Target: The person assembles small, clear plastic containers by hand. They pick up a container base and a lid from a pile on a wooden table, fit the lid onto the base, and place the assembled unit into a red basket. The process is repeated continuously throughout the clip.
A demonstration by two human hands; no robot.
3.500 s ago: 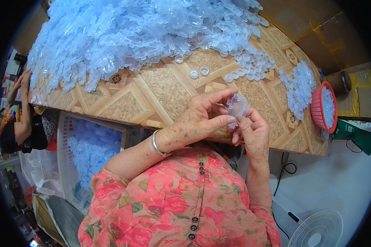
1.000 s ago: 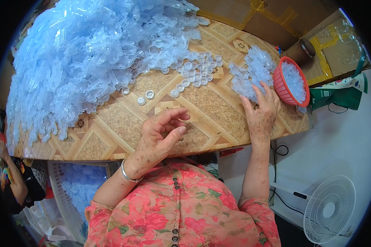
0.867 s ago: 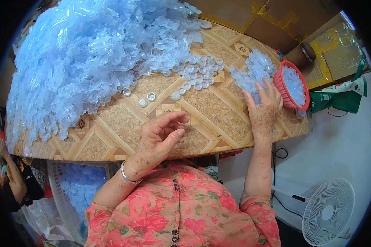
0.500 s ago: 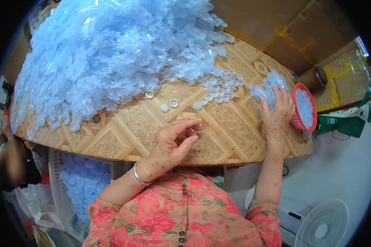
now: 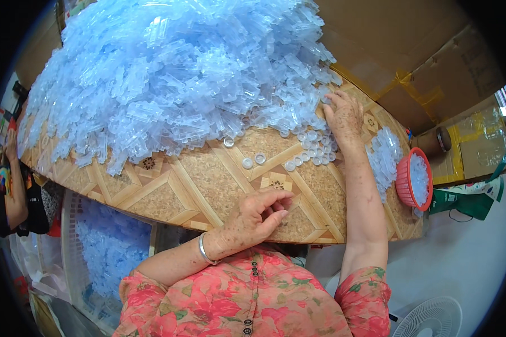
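A large heap of clear, bluish flat plastic pieces [image 5: 191, 84] covers the far part of the table. At the heap's right edge is my right hand [image 5: 346, 118], fingers bent down with a small clear piece at the fingertips. Just left of its wrist lie several small round clear caps [image 5: 319, 150] in a cluster. My left hand [image 5: 261, 216], with a silver bracelet [image 5: 206, 250] on its wrist, hovers by the table's near edge. Its fingers are curled towards the thumb; whether anything small sits between them is hidden.
A smaller pile of clear pieces [image 5: 384, 154] lies beside a red basket [image 5: 415, 178] filled with similar pieces. Cardboard boxes [image 5: 399, 50] stand behind the patterned table [image 5: 208, 185]. Below left is a crate of pieces [image 5: 109, 247]; a white fan [image 5: 430, 317] stands at lower right. Another person's arm [image 5: 16, 185] shows at far left.
My right hand has moved from the small pile near the red basket, left and away from me, to the big heap's edge. My left hand stays curled near the table edge. The view has shifted slightly.
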